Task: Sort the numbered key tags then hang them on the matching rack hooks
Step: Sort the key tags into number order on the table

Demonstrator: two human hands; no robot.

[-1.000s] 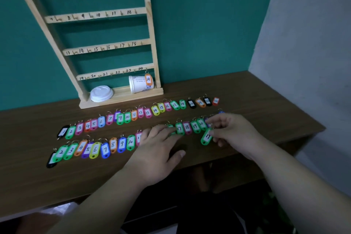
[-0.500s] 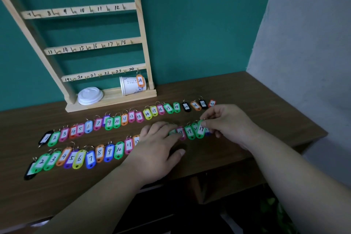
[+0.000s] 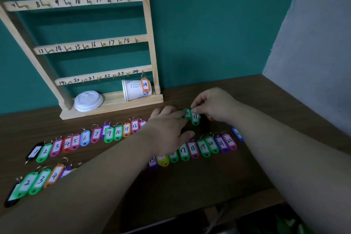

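The rack [image 3: 150,47] rails read 8–12, 14–18 and 19–24; the orange tag [image 3: 145,84] hung there reads 24. On the desk [image 3: 199,186], the far tag row [image 3: 85,138] shows 1–7 and 9–12, the near tag row [image 3: 203,146] 2–4 and 17–22. The green tag [image 3: 195,117] the right hand [image 3: 214,103] pinches: 17 or 19, unclear.

Left hand [image 3: 169,131] palm down, fingers straight. Right hand [image 3: 214,104] curled, fingertips pinching green tag [image 3: 195,118]. Both forearms stretched forward.
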